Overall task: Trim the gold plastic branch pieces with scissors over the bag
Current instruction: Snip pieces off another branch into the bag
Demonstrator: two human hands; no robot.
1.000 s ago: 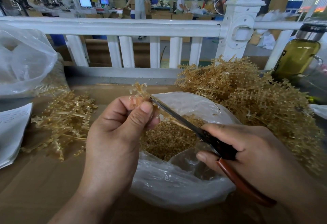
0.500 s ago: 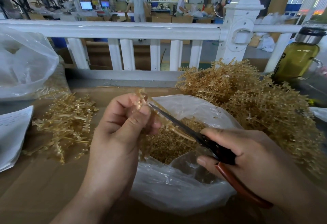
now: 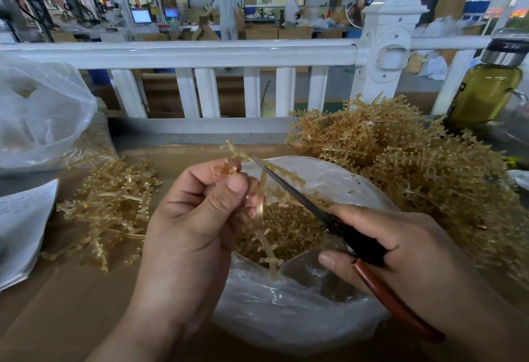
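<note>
— Where is this?

— A workshop. There is a brown cardboard surface [image 3: 57, 318] along the bottom of the frame and a white railing [image 3: 200, 54] across the middle. A person in a pale shirt [image 3: 226, 9] (back turned) stands far off at the top.

— And the grip?

— At centre frame, the left hand [image 3: 194, 233] pinches a gold branch piece [image 3: 267, 247] between thumb and curled fingers, and the stem hangs down into the bag's mouth. At lower right, the right hand [image 3: 400, 253] is wrapped round the handles of the scissors [image 3: 289, 190]. The blades slant up and left, with the tip against the branch just beside the left thumb. They read as one dark line.

— The bag?

— The clear bag [image 3: 286, 318] sits directly beneath both hands. It is open, with gold trimmings [image 3: 286, 230] inside.

— Around it?

— A large heap of gold branches [image 3: 415, 167] presses against its right side, and a smaller heap [image 3: 114, 198] lies to the left. A bottle of yellowish liquid [image 3: 486, 89] stands at upper right. A second clear bag [image 3: 43, 109] is at upper left, with a paper sheet [image 3: 23, 224] below it.
</note>
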